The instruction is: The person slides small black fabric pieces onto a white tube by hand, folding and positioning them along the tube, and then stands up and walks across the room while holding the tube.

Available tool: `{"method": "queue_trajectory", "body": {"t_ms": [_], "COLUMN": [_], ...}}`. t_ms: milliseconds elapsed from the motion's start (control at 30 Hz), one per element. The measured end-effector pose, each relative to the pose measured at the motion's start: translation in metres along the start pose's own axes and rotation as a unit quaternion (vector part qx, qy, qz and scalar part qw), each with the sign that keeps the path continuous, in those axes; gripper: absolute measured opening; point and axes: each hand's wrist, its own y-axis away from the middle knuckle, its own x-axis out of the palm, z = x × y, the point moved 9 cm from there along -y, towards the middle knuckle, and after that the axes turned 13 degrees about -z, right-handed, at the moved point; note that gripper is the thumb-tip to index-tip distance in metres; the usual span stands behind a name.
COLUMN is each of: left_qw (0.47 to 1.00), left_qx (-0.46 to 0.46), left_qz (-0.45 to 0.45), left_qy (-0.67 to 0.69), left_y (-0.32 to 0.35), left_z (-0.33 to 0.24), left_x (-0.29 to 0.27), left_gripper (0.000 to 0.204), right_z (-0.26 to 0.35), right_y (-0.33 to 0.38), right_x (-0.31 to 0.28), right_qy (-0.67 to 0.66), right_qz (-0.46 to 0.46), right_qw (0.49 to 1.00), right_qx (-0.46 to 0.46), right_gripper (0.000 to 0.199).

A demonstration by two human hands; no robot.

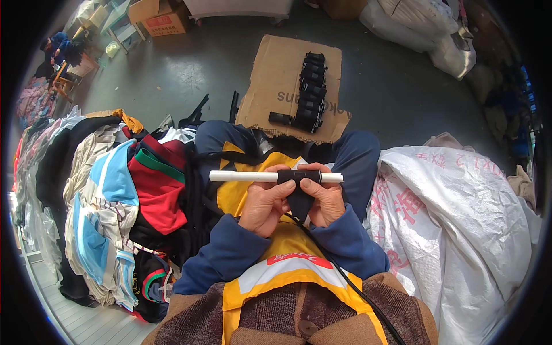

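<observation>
A white tube (233,176) lies crosswise over my lap, longer on its left side. Around its middle goes a black fabric strip (299,204), its tail hanging down between my hands. My left hand (265,202) pinches the strip's left edge against the tube, thumb on top. My right hand (326,198) does the same on the right, its fingers behind the tube. Beyond my knees, several black rolled bands (311,92) are lined up on a flat piece of cardboard (267,75).
Piled clothes (115,190) stand at my left. At my right bulges a large white woven sack (454,213). A cardboard box (161,20) sits at the far left, and white plastic bags (422,29) are at the far right. A black cord (345,276) runs down over my yellow apron.
</observation>
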Motion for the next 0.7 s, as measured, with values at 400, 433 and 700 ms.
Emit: {"method": "queue_trajectory", "body": {"t_ms": [400,433,700], "left_qw": [0.999,0.999,0.999], "left_qx": [-0.031,-0.024,-0.001], "left_qz": [0.007,0.012,0.034], "left_qy": [0.026,0.019,-0.006], "left_y": [-0.002,-0.003,-0.009], "left_z": [0.003,0.001,0.004], "left_x": [0.001,0.0,-0.006], "left_gripper": [0.034,0.033,0.032], "right_z": [0.003,0.004,-0.017], "right_y": [-0.002,-0.001,-0.006], "right_x": [-0.004,-0.003,-0.019], "right_qy": [0.007,0.007,-0.017], "right_qz": [0.007,0.007,-0.053], "right_qw": [1.0,1.0,0.997], "right_qx": [-0.025,-0.025,0.053], "right_gripper": [0.026,0.026,0.027]}}
